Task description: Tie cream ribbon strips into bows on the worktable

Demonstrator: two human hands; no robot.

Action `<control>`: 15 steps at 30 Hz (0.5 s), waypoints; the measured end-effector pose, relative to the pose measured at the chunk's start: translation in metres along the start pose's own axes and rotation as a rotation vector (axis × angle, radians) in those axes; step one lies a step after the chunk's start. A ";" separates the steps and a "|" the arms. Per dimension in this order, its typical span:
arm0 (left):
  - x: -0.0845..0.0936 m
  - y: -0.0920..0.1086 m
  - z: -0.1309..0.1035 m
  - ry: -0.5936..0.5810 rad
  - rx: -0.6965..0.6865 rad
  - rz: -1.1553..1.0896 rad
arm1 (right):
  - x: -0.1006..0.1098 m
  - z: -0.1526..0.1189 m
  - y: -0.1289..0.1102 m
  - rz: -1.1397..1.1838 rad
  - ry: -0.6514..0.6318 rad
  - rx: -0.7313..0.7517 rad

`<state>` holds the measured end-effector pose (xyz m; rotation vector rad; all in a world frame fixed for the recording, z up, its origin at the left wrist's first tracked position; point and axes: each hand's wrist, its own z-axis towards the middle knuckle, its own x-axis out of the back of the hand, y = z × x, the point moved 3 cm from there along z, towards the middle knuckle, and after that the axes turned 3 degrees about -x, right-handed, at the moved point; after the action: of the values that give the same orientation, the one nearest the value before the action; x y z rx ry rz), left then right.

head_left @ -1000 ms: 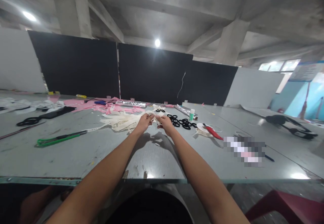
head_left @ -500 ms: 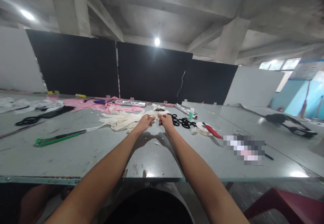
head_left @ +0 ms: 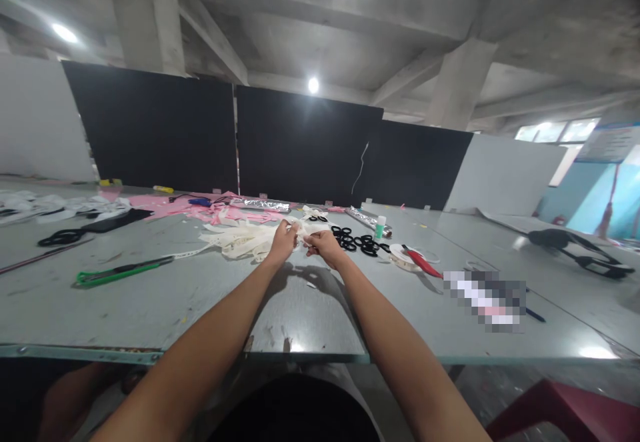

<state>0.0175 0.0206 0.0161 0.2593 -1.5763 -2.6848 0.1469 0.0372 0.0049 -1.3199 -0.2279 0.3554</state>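
My left hand and my right hand meet above the middle of the table, fingers closed in pinches. Something small and pale is between them, too small to name. Just left of my left hand spreads a heap of cream fabric strips. Behind the hands lie more pale pieces with a couple of black rings on them. Several more black rings lie in a loose cluster to the right of my right hand. A small bottle or stick with a green label stands behind them.
Green-handled scissors lie at left, near black scissors. Pink scraps and foil-wrapped bars line the back. To the right are a white roll, a red-handled tool and a black strapped object.
My right hand has turned, its fingers now reaching left toward my left hand. My left hand is raised and more upright. The view has shifted slightly.
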 end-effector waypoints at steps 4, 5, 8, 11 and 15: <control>0.003 0.002 0.002 -0.016 -0.035 -0.044 | -0.003 -0.002 0.001 0.019 -0.035 0.008; 0.002 0.001 0.002 -0.047 -0.045 -0.059 | -0.004 -0.002 0.001 0.026 -0.036 0.007; -0.001 -0.003 0.003 -0.154 -0.050 -0.065 | -0.005 -0.006 0.000 0.026 -0.043 0.004; -0.005 -0.006 0.002 -0.231 -0.047 -0.007 | -0.003 -0.007 -0.003 -0.020 -0.017 0.050; -0.009 -0.007 -0.001 -0.301 -0.023 -0.030 | 0.002 -0.004 -0.006 -0.037 0.107 0.110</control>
<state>0.0272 0.0241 0.0112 -0.1298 -1.6189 -2.8718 0.1510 0.0334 0.0097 -1.2211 -0.1412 0.2616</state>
